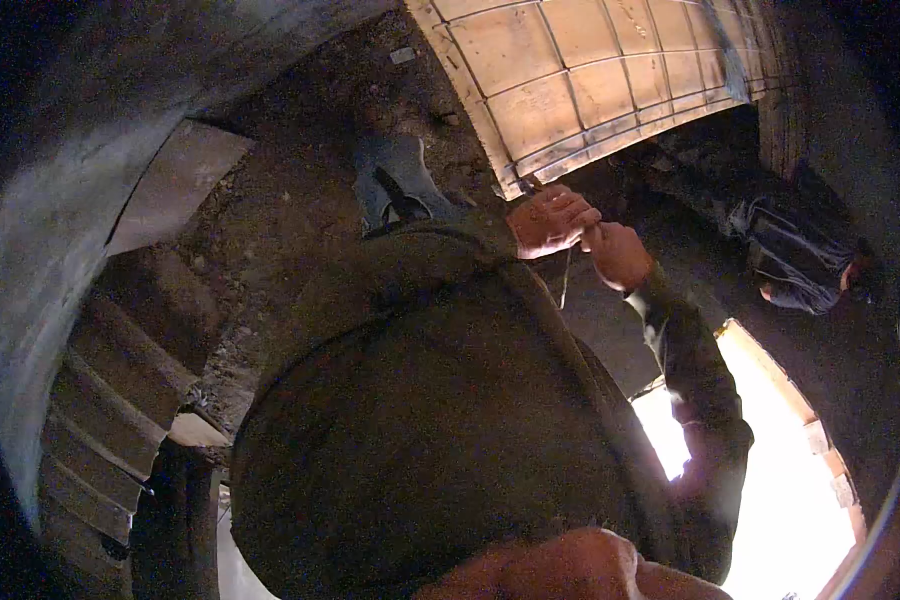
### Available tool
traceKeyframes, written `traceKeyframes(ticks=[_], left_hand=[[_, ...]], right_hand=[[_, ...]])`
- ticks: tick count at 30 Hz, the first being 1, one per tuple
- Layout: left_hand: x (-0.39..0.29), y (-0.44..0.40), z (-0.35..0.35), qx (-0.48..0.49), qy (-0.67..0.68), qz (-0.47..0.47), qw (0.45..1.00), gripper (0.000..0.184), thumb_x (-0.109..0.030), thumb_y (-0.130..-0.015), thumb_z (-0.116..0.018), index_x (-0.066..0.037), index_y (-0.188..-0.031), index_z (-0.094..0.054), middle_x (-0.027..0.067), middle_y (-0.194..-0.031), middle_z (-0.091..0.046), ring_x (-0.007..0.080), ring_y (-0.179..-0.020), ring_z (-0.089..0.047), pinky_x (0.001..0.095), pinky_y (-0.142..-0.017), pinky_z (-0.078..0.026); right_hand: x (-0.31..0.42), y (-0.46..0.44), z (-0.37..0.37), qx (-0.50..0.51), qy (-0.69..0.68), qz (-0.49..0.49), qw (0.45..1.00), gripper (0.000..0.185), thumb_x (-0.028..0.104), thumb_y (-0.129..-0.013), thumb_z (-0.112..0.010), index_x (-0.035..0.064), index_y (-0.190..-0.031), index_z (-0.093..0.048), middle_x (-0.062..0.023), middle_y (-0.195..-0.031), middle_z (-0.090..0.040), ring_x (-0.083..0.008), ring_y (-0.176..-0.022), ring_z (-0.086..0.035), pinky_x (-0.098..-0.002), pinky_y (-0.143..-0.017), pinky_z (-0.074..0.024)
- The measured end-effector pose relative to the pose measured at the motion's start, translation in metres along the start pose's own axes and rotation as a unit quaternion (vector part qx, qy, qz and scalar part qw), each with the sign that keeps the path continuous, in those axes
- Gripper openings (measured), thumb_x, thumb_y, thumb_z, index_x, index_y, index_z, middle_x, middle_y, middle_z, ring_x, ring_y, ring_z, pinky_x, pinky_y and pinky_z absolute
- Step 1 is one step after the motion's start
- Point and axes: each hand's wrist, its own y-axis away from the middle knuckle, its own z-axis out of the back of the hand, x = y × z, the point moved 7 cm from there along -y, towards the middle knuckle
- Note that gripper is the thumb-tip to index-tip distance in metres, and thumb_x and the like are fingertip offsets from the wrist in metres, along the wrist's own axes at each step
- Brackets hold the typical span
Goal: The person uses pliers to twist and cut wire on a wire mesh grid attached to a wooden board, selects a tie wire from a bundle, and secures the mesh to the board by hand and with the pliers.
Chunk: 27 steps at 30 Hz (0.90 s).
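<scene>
My left hand (554, 221) is closed, its fingers curled, just below the near corner of a wooden panel (595, 90) crossed by a grid of dark bars (564, 64). Against its fingertips presses my right hand (620, 257), also closed, at the end of a dark sleeve. Where the two hands meet, a thin wire (567, 283) hangs down from between the fingers. Its upper part is hidden by them.
Another person (798, 250) in dark striped clothing is bent low at the right. Bright light fills an opening (785, 450) at lower right. Corrugated sheets (110, 400) stand at the left, beside rough dirt ground (290, 180). Denim cloth (395, 175) shows ahead of my dark garment.
</scene>
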Motion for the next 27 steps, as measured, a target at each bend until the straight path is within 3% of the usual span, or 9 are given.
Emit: traceKeyframes(ticks=[2,5,7,8,9,10,16,24,27], left_hand=[[0.007,0.005,-0.016,0.048,-0.014,0.004,0.999,0.026,-0.018,-0.076,-0.061,-0.011,-0.099,-0.052,0.0046,-0.083,-0.055,0.0221,-0.079,-0.057,0.0354,-0.069,-0.048],[0.023,0.007,-0.043,0.145,0.02,0.052,0.988,0.019,-0.02,-0.08,-0.056,-0.01,-0.096,-0.053,0.0079,-0.079,-0.057,0.0278,-0.076,-0.06,0.0402,-0.064,-0.047],[0.023,0.002,-0.044,0.154,0.025,0.038,0.987,0.016,-0.017,-0.079,-0.056,-0.01,-0.093,-0.053,0.0092,-0.074,-0.056,0.0304,-0.07,-0.059,0.0416,-0.062,-0.047],[0.026,-0.002,-0.05,0.177,0.047,0.054,0.982,0.013,-0.012,-0.077,-0.057,-0.008,-0.088,-0.051,0.0113,-0.072,-0.055,0.0323,-0.067,-0.058,0.0443,-0.06,-0.046],[0.023,-0.006,-0.051,0.189,0.054,0.049,0.979,0.013,-0.012,-0.077,-0.057,-0.008,-0.088,-0.051,0.0113,-0.072,-0.055,0.0323,-0.067,-0.058,0.0443,-0.06,-0.046],[0.025,-0.01,-0.049,0.185,0.029,0.064,0.98,0.013,-0.01,-0.076,-0.057,-0.008,-0.086,-0.05,0.012,-0.071,-0.055,0.0329,-0.067,-0.058,0.0449,-0.06,-0.045],[0.036,-0.025,-0.047,0.26,0.04,0.137,0.955,0.014,-0.011,-0.077,-0.056,-0.005,-0.087,-0.048,0.0118,-0.073,-0.058,0.0298,-0.07,-0.061,0.0425,-0.059,-0.048],[0.035,0.0,-0.063,0.521,0.203,0.122,0.82,0.024,-0.02,-0.076,-0.063,-0.009,-0.092,-0.049,0.0105,-0.079,-0.062,0.0333,-0.078,-0.062,0.047,-0.065,-0.047],[0.021,0.003,-0.05,0.421,0.146,-0.06,0.893,0.025,-0.019,-0.075,-0.065,-0.01,-0.092,-0.049,0.0079,-0.086,-0.06,0.0286,-0.088,-0.059,0.0413,-0.074,-0.047]], right_hand=[[-0.01,0.014,-0.031,0.284,-0.443,-0.208,0.824,0.047,0.044,-0.094,-0.034,0.0042,-0.082,-0.057,-0.0043,-0.048,-0.046,-0.014,-0.036,-0.046,-0.0293,-0.034,-0.0391],[-0.015,0.014,-0.029,0.254,-0.468,-0.175,0.828,0.049,0.045,-0.094,-0.032,0.004,-0.084,-0.057,-0.0002,-0.048,-0.042,-0.0084,-0.033,-0.039,-0.0251,-0.029,-0.0318],[-0.017,0.017,-0.028,0.283,-0.386,-0.169,0.861,0.045,0.044,-0.094,-0.037,0.004,-0.091,-0.057,-0.0042,-0.054,-0.048,-0.0149,-0.04,-0.048,-0.0299,-0.036,-0.0403],[-0.027,0.013,-0.011,0.121,-0.159,-0.129,0.971,0.042,0.044,-0.092,-0.042,0.0048,-0.096,-0.056,-0.007,-0.061,-0.051,-0.0191,-0.047,-0.052,-0.0333,-0.043,-0.0439],[-0.02,0.017,0.011,-0.047,0.084,-0.084,0.992,0.04,0.043,-0.091,-0.047,0.0056,-0.101,-0.055,-0.0097,-0.068,-0.055,-0.0234,-0.055,-0.056,-0.0366,-0.05,-0.0474],[-0.012,0.021,0.025,-0.019,0.072,-0.103,0.992,0.042,0.043,-0.086,-0.054,0.0086,-0.11,-0.052,-0.0123,-0.088,-0.058,-0.0289,-0.078,-0.059,-0.041,-0.068,-0.0481],[-0.014,0.021,0.027,-0.102,0.126,-0.05,0.986,0.046,0.042,-0.083,-0.058,0.0099,-0.116,-0.051,-0.0078,-0.093,-0.054,-0.0257,-0.093,-0.056,-0.0403,-0.076,-0.0468],[0.018,0.033,0.014,0.012,0.046,-0.192,0.98,0.038,0.043,-0.089,-0.05,0.0093,-0.107,-0.052,-0.0084,-0.087,-0.057,-0.0268,-0.079,-0.06,-0.0418,-0.064,-0.0501],[0.033,0.04,0.005,0.075,-0.033,-0.297,0.951,0.036,0.041,-0.092,-0.046,0.0083,-0.103,-0.053,-0.0095,-0.086,-0.06,-0.0282,-0.073,-0.061,-0.0403,-0.061,-0.0501]])
